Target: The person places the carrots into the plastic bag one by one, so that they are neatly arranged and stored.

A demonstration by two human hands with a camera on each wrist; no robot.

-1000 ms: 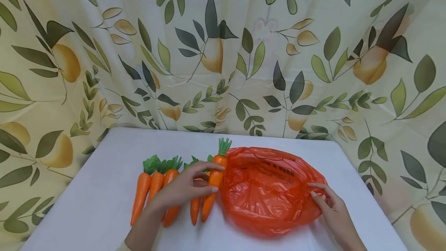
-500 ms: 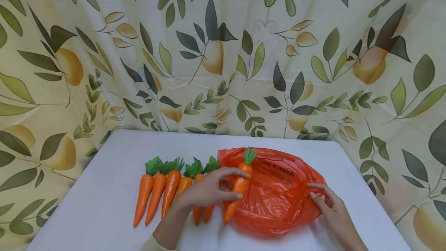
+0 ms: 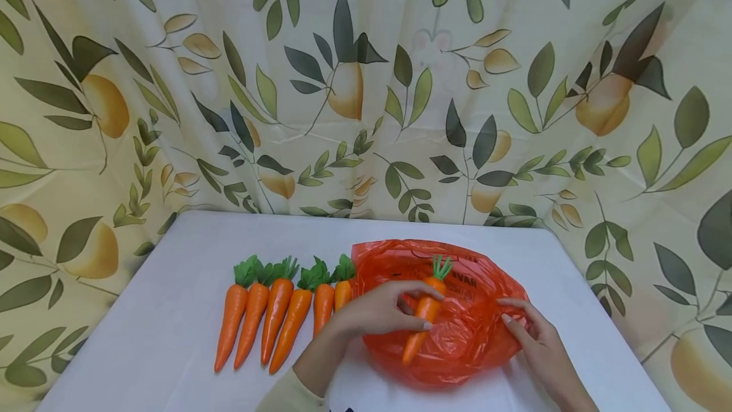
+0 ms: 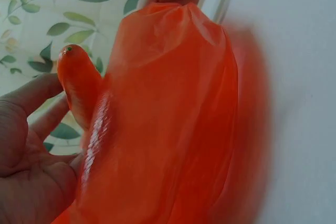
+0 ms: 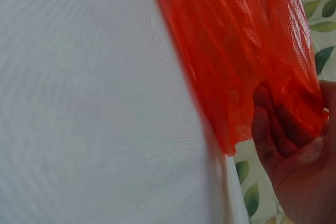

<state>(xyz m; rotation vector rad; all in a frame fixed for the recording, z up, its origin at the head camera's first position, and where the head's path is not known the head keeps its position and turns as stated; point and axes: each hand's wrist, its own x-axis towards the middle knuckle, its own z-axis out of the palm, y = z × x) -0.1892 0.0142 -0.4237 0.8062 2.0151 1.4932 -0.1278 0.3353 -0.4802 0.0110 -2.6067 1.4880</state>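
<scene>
Across the background spreads a leaf-and-fruit curtain [image 3: 343, 145], its upper and side edges cut off, with a white table [image 3: 143, 348] before it. On that table sits a red plastic bag [image 3: 457, 342], mouth gaping, its left side partly covered by an arm. Left of it lie six carrots [image 3: 276, 313] in a row; the last two have their lower ends hidden behind the forearm. From a pale sleeve [image 3: 293, 393], cropped below, comes the left hand [image 3: 394, 307], thumb and fingers bent part-way round one separate carrot [image 3: 427, 310]. The right hand [image 3: 534, 329] pinches the bag's right rim; its thumb is cropped in the right wrist view. That held carrot is at the bag's mouth, whether inside I cannot tell; red plastic hides part of it in the left wrist view. Dark lettering [image 3: 464, 281] beside its green top [image 3: 441, 266] is partly blocked and hard to read.
</scene>
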